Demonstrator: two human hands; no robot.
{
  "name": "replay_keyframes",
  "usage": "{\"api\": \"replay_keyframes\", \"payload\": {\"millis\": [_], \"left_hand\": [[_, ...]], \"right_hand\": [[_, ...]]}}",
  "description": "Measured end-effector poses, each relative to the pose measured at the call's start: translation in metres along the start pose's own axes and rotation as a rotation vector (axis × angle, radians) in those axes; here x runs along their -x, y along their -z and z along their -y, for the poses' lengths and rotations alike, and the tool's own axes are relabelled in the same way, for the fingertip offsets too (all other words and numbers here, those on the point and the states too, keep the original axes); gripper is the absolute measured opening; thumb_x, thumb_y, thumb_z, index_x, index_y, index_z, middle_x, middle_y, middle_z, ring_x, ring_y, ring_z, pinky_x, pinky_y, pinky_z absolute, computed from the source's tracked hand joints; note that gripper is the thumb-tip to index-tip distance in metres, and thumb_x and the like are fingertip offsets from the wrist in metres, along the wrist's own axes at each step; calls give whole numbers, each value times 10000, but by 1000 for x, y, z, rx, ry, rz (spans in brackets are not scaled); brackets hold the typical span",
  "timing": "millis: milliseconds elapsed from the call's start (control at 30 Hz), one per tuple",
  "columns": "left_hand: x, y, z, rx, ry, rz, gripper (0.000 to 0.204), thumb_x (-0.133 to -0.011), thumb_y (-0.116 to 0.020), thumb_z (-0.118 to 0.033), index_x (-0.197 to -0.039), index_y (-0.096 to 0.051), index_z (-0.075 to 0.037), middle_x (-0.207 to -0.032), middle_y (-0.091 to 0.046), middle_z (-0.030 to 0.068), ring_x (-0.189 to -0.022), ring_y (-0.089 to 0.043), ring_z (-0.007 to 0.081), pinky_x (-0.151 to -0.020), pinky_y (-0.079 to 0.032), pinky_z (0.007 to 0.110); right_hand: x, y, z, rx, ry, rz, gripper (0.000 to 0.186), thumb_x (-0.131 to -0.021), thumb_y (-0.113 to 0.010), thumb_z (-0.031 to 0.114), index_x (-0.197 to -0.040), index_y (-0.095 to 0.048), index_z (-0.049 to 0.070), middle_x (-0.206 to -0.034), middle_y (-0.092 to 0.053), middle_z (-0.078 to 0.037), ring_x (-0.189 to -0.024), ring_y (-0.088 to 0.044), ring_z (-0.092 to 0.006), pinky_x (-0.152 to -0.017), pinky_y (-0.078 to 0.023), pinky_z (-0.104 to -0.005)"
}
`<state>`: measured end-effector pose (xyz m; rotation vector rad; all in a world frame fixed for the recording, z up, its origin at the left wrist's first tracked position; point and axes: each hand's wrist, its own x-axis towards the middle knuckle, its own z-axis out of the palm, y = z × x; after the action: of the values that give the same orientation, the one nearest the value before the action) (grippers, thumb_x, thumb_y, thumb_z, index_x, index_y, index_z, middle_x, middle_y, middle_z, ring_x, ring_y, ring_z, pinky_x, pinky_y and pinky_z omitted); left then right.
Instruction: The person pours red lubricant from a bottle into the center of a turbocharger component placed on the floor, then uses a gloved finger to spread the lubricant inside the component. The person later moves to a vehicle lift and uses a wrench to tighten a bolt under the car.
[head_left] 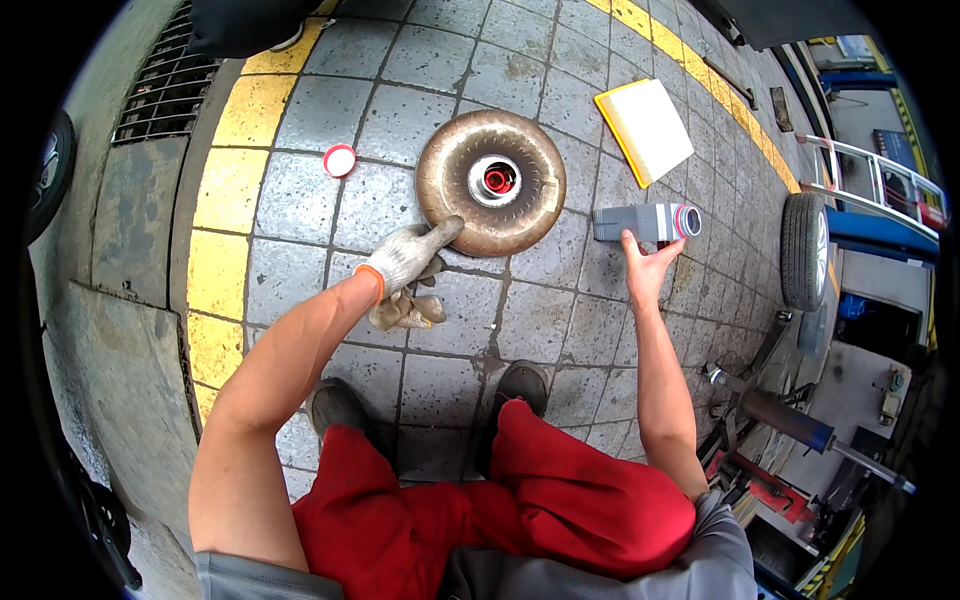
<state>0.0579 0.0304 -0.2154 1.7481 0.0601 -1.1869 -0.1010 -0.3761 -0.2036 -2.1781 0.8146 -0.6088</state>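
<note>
A brown, doughnut-shaped torque converter (535, 215) lies on the tiled floor, red fluid showing inside its central hub. My left hand (408, 255), in a grey-white work glove with an orange cuff, grips its near left rim. The thumb rests on top; the other fingers are partly hidden below. A second work glove (405, 311) lies just under that hand. To the right, my bare right hand (648, 262) is closed on a grey plastic bottle (630, 221). The bottle is tipped sideways, its uncapped mouth with a red ring pointing right.
A red screw cap (339, 160) sits on the floor left of the converter. A white panel air filter with an orange-yellow edge (645, 130) lies at the far right. Beyond are a wheel (803, 250), a ladder (870, 180) and a floor grate (165, 85). My shoes (523, 385) are close in front.
</note>
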Motion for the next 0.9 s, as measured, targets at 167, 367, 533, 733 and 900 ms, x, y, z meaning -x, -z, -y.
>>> {"api": "replay_keyframes", "payload": {"millis": [167,367,533,733,900], "left_hand": [[1,0,-1,-6,-13,-6,917,-903,-610,-845,-1149,-729,30,-717,-626,36,-657,-599,150,-620,-513,351],[1,0,-1,-20,-21,-10,929,-902,-605,-848,-1156,-728,38,-727,-634,43,-668,-611,159,-637,-527,359],[-1,1,0,-44,-21,-19,972,-888,-600,-862,-1192,-725,53,-779,-666,72,-736,-660,192,-695,-556,376],[0,1,-1,-34,-13,-6,954,-896,-598,-858,-1179,-727,44,-782,-664,73,-729,-661,191,-679,-554,373],[1,1,-1,-23,-13,5,915,-910,-597,-848,-1150,-727,26,-770,-653,66,-697,-648,181,-643,-545,365]], "right_hand": [[1,0,4,14,3,-2,1292,-844,-935,229,-1687,14,-12,-1659,-166,-258,-1545,-282,-383,-1179,-504,-479],[1,1,4,25,2,-8,1284,-847,-932,226,-1686,9,-15,-1663,-159,-260,-1545,-282,-386,-1207,-473,-481],[1,0,3,26,13,-8,1275,-850,-929,218,-1690,4,-5,-1663,-163,-259,-1541,-293,-383,-1201,-479,-481],[3,0,9,-13,-12,-2,1272,-857,-924,203,-1691,16,6,-1657,-174,-250,-1526,-324,-376,-1166,-513,-482],[2,0,10,-1,-16,7,1277,-858,-923,210,-1690,23,2,-1657,-175,-252,-1527,-325,-376,-1179,-497,-481]]}}
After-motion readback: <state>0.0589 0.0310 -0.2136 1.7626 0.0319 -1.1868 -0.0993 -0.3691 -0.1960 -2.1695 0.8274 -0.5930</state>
